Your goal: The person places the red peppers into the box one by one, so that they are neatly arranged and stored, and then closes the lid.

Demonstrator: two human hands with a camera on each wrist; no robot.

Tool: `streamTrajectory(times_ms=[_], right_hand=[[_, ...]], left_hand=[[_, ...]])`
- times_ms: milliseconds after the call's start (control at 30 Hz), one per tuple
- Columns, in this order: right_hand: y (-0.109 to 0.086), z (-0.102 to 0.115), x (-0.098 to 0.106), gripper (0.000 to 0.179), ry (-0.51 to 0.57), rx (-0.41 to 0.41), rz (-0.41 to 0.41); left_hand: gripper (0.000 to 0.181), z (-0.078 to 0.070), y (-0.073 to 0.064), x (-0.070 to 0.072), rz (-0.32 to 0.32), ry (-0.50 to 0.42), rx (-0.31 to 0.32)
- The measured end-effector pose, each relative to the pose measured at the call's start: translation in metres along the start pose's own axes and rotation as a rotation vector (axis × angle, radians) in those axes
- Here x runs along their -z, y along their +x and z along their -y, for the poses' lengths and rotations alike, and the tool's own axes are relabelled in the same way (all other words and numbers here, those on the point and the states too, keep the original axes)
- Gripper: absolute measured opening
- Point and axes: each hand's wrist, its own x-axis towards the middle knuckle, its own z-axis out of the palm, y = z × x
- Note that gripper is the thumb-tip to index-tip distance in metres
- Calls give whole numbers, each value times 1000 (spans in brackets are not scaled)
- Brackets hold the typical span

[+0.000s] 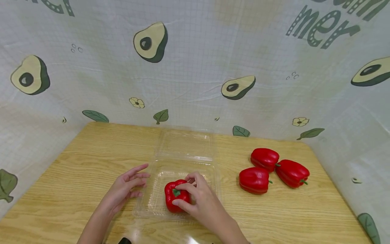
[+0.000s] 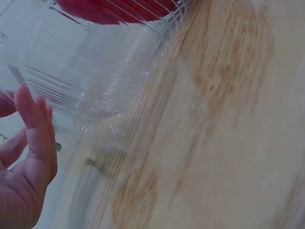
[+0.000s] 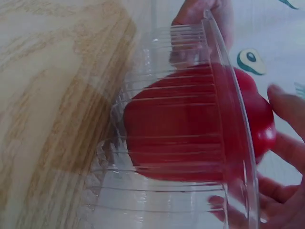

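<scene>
A red bell pepper (image 1: 170, 202) with a green stem stands in the base of a clear plastic clamshell box (image 1: 152, 203). My right hand (image 1: 202, 200) is curled round the pepper's top and right side, thumb at the near side and fingers at the far side. In the right wrist view, the pepper (image 3: 176, 126) shows through the ribbed box wall, and some fingers are inside the box. To the left of the box, my left hand (image 1: 123, 188) holds nothing, its fingers spread and slightly bent. The left wrist view has these fingertips right at the box's wall (image 2: 62, 90).
Three more red bell peppers lie on the right: one at the back (image 1: 264, 158), one in front (image 1: 254, 180) and one farther right (image 1: 292, 173). The box's lid (image 1: 186, 144) lies folded back. A printed cloth (image 1: 195, 67) surrounds the wooden table (image 1: 91, 152).
</scene>
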Motion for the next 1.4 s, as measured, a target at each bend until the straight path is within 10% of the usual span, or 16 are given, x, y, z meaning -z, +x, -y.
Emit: streamTrajectory(times_ms=[267,1400], right_hand=[[-4,-3,7,56,64,-73,237],[-5,-9,-16,48,132,-3,282]], left_hand=[[60,0,-1,0,6,9,0],[59,-1,-2,-2,-24,37,23]])
